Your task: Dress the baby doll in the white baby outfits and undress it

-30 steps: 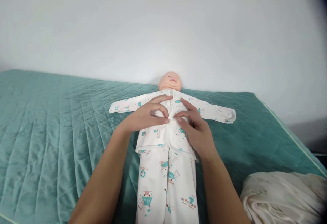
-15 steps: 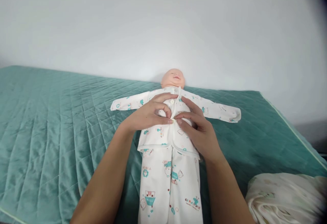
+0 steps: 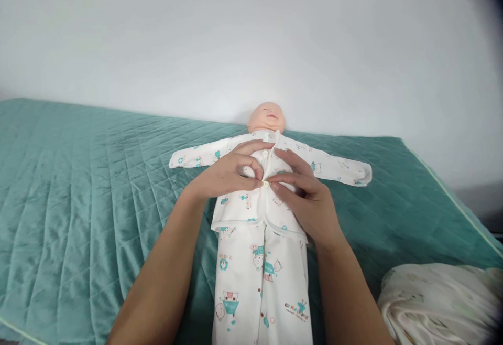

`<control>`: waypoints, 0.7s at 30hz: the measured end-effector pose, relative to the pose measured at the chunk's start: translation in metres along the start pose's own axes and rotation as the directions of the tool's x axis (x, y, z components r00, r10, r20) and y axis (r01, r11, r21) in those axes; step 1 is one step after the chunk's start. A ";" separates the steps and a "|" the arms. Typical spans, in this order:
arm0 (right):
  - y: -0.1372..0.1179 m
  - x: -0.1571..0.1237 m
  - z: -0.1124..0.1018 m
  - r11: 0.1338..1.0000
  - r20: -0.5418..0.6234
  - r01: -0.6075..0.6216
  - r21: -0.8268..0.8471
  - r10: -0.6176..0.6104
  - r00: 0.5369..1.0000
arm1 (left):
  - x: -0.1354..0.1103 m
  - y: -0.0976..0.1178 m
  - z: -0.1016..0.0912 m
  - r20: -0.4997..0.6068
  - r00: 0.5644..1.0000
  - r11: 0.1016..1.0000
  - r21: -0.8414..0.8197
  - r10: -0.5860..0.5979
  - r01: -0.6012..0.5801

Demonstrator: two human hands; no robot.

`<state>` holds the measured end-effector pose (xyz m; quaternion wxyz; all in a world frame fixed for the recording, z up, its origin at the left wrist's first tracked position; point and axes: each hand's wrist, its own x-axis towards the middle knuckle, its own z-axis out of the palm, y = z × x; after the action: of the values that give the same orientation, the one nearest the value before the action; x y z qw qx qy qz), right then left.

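A baby doll (image 3: 267, 116) lies on its back, dressed in a white printed jacket (image 3: 239, 206) and matching trousers (image 3: 239, 287). Its sleeves stretch out to both sides. My left hand (image 3: 231, 172) pinches the jacket's front edge at mid-chest, thumb and index finger beside a pale button (image 3: 266, 184). From the other side, the fingertips of my right hand (image 3: 308, 193) grip the jacket front at that same button. A second button (image 3: 265, 153) shows higher on the chest between my hands. The doll's feet are out of view.
A green quilted cover (image 3: 98, 187) spreads under the doll. Behind it rises a pale wall (image 3: 236, 35). At the lower right lies a bunched white printed cloth (image 3: 436, 303).
Both hands stay at the same button, with only small finger shifts. The button between the fingertips now shows more fully. The view has tilted very slightly.
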<state>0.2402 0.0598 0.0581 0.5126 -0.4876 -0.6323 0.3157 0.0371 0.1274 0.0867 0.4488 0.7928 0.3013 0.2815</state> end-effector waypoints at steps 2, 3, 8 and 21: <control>0.000 0.000 0.000 1.000 0.003 0.002 0.003 -0.002 1.000 | 0.000 0.000 0.001 -0.005 1.000 1.000 0.001 0.002 -0.002; 0.000 0.000 0.000 1.000 0.004 0.000 0.005 0.000 1.000 | 0.000 0.000 0.001 -0.007 1.000 1.000 0.003 0.004 -0.004; -0.001 0.001 0.000 1.000 -0.008 -0.008 0.013 0.008 1.000 | -0.001 0.000 0.001 -0.002 1.000 1.000 0.000 0.004 -0.004; 0.001 0.000 -0.002 1.000 0.011 0.000 0.006 0.000 1.000 | 0.001 -0.004 0.000 0.009 1.000 1.000 -0.005 0.010 -0.010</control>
<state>0.2422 0.0602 0.0574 0.5103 -0.4844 -0.6343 0.3203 0.0369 0.1291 0.0834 0.4508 0.7945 0.2945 0.2807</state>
